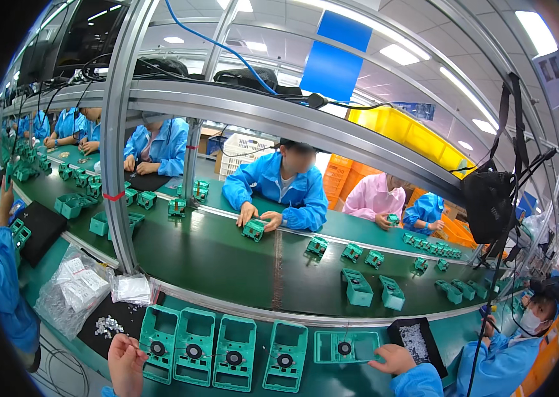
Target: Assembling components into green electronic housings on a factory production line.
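Note:
In front of me several green plastic housings (234,354) stand in a row, each with a round black part, perhaps a small speaker, and thin wires. My left hand (126,362) is beside the leftmost housing (159,344), thumb and fingers pinched together; what they hold is too small to make out. At the right end of the row one housing (359,358) lies sideways. My right hand (395,360) grips its right end with thumb and fingers. A black tray (418,341) of small pale parts sits just beyond that hand.
Small whitish parts (109,326) lie on a black mat at left, near clear plastic bags (74,284). Beyond runs a green conveyor belt (226,264) carrying green assemblies. A metal post (115,165) rises at left. Co-workers in blue sit across and at both sides.

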A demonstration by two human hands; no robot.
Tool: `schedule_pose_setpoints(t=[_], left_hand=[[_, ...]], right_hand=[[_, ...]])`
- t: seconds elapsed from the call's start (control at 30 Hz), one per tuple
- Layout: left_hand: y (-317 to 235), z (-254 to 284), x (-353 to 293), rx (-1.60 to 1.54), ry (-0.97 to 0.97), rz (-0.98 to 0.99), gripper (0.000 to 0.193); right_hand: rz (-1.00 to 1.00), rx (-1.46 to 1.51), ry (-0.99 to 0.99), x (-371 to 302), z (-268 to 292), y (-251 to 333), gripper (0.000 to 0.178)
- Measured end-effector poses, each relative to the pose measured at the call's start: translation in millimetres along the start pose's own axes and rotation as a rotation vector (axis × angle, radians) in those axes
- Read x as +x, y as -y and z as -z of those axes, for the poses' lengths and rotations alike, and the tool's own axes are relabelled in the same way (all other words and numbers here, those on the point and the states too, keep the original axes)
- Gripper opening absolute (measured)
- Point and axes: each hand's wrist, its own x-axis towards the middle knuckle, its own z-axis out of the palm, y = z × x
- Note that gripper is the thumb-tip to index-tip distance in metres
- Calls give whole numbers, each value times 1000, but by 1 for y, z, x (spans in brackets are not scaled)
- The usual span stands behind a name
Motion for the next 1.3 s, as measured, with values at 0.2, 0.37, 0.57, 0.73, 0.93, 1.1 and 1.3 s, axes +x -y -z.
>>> schedule_pose_setpoints(t=[0.2,0.37,0.57,0.73,0.93,1.1,1.3], left_hand=[[0,0,-8,-8,19,48,11],[9,10,-17,-45,141,87,11],[21,-10,-58,-1,177,356,14],[46,-22,-86,-97,308,581,13],[47,-22,-88,-75,302,636,12],[60,-22,-90,11,379,651,13],[71,-64,-94,39,388,608,16]], right_hand=[[101,28,172,-26,1,-9,30],[-110,191,310,-15,5,-3,15],[-269,736,206,7,-35,-17,25],[-267,620,-9,41,-57,18,24],[-265,616,-161,74,-77,48,33],[-270,694,-149,82,-85,70,42],[-228,815,-105,77,0,189,15]])
